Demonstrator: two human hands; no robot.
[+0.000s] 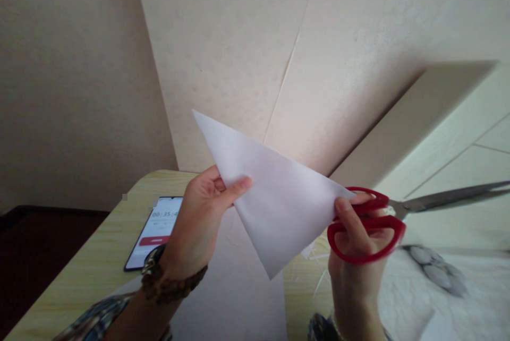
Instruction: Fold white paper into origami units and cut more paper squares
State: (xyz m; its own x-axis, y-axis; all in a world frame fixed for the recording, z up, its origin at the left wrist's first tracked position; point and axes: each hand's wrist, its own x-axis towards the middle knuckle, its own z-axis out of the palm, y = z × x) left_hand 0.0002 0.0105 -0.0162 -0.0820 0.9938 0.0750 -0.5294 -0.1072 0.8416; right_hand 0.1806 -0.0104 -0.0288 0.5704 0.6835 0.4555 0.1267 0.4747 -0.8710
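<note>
A white sheet of paper folded into a triangle [274, 192] is held up above the table between both hands. My left hand [211, 197] pinches its left edge, thumb on the near face and fingers behind. At the right corner, my right hand [354, 229] grips the paper between thumb and fingers. Red-handled scissors [392, 208] hang on that same hand, the thumb through one loop, their blades pointing right and slightly parted. Below lies a larger white paper sheet [239, 298], partly covered by the left forearm.
A phone [159, 229] showing a running timer lies left on the wooden table [75, 266]. Thin paper strips [319, 277] lie near the right wrist. Behind stands a pale wall [231, 54]. A white bed-like surface [402, 298] with a grey patterned item [436, 269] is at right.
</note>
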